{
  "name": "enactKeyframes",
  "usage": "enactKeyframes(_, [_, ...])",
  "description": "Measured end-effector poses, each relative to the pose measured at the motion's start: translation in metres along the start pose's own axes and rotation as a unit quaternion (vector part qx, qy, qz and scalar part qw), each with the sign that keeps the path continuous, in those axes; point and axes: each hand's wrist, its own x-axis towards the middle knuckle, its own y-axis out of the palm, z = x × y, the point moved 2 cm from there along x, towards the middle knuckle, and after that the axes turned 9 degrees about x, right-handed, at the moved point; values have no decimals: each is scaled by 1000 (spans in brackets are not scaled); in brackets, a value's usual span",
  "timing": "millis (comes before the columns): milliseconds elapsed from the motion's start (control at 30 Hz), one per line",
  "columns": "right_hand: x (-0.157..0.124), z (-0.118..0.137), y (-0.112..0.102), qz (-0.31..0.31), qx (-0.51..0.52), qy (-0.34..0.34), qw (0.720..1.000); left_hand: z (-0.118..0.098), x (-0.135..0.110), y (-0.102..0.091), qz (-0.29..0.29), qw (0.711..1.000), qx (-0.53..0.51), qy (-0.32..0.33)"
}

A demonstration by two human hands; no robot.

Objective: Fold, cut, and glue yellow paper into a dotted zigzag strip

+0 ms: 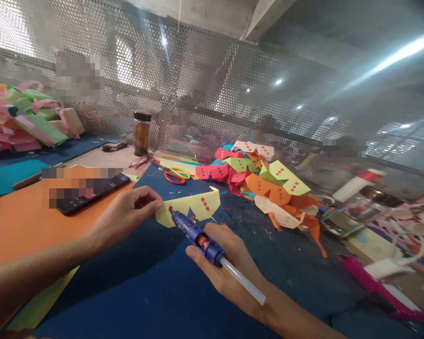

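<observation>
My left hand pinches the left end of a yellow cut-paper piece with small red squares on it, held just above the blue table. My right hand grips a blue glue gun with a clear glue stick sticking out of its back. The gun's nozzle touches the lower left part of the yellow paper, close to my left fingertips.
A heap of coloured cut-paper pieces lies behind the yellow one. Scissors with red and yellow handles, a dark jar, a phone on orange paper, and a mesh screen stand further back. Clutter fills the right edge.
</observation>
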Motion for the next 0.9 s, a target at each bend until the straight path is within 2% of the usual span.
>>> enactKeyframes(733, [-1, -2, 1, 3, -8, -2, 1000, -4, -1, 1, 3, 1000, -5, 14])
enactKeyframes(900, [-1, 2, -3, -17, 15, -3, 1000, -2, 0, 0, 2, 1000, -10, 2])
